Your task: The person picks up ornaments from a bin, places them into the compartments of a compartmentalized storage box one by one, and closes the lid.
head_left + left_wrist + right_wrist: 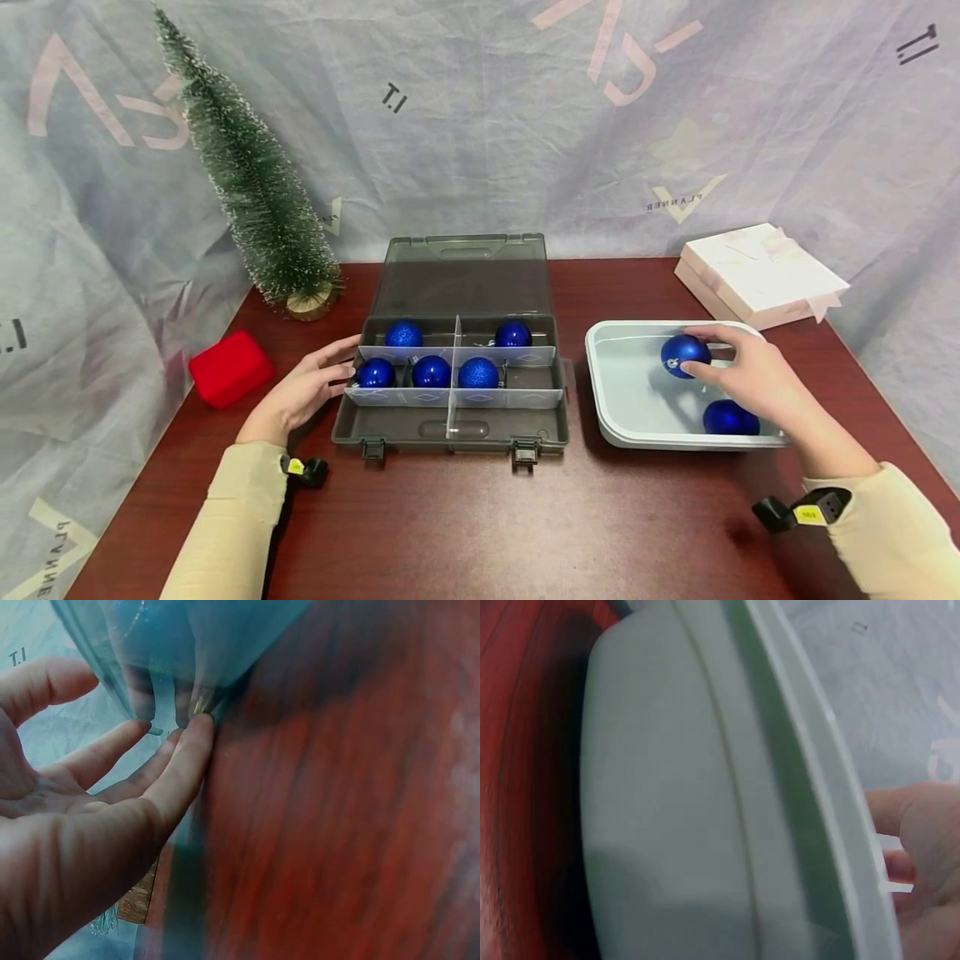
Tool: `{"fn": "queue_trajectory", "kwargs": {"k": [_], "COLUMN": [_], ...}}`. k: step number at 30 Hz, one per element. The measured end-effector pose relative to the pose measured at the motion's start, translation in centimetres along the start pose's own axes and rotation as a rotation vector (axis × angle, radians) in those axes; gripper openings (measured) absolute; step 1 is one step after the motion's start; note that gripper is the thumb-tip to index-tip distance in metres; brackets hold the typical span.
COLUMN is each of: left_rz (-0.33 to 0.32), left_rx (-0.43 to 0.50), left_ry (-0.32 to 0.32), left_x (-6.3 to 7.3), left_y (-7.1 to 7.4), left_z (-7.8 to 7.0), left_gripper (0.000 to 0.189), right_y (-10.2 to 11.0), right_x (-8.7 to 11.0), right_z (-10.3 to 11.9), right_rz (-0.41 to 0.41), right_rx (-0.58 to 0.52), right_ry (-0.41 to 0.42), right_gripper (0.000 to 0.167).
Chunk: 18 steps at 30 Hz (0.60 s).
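My right hand pinches a matte blue ball ornament with a silver cap, over the white tray. A second blue ball lies in the tray's near right corner. To the left stands a grey see-through divider box, lid raised. Several blue balls, glossy or glittery, sit in its back and middle rows; the front row holds none. My left hand rests its fingertips against the box's left side, fingers fairly straight in the left wrist view. In the right wrist view, the tray wall hides the ball.
A small frosted Christmas tree on a wooden base stands at the back left. Below it lies a red box. At the back right is a white gift box with a ribbon. A printed cloth hangs behind the brown table.
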<state>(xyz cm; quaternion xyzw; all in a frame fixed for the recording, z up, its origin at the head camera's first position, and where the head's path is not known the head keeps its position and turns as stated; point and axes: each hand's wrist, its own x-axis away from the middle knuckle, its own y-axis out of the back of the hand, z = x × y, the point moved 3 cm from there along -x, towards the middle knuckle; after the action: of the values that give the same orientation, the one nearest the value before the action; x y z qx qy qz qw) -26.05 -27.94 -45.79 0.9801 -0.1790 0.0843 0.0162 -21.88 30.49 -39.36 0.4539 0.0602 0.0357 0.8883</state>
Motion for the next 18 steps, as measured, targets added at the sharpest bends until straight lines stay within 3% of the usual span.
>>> {"fn": "queue_trajectory", "kwargs": {"k": [5, 18], "left_rz": [-0.003, 0.003], "left_rx": [-0.003, -0.005], "left_ry": [0.003, -0.001], "left_x": [0.0, 0.0], "left_y": [0.1, 0.1], "left_z": [0.0, 0.1], "left_gripper": [0.06, 0.061], "right_y": [0.3, 0.3], "right_x": [0.2, 0.5], "right_z": [1.6, 7.3], "right_rz": [-0.049, -0.143], "right_rx": [-0.036, -0.259], "right_ry": [0.0, 0.043], "right_gripper": [0.054, 0.051]}}
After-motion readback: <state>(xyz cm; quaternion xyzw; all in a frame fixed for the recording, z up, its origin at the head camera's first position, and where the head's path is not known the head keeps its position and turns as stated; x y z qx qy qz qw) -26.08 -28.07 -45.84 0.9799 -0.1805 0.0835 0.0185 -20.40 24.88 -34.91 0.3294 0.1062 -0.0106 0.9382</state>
